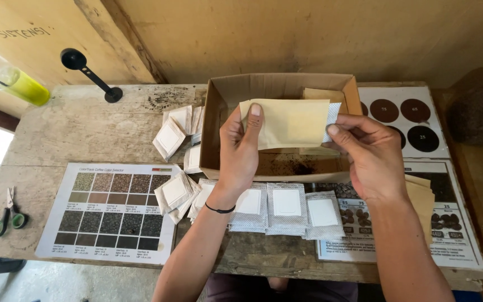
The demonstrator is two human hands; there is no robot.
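While both hands hold it above the open brown cardboard box (225,128), the flat tan paper envelope (289,123) looks light, thin and easily creased, best pinched at its short edges. The left hand (240,148) has its fingers (254,117) closed on the left edge; the right hand (373,159) pinches the right end, where a white dotted filter sachet (334,114) peeks out. More white mesh sachets (286,207) lie in a row on the rough wooden counter (85,128), beside a glossy printed colour chart (110,212) and green-handled scissors (6,215).
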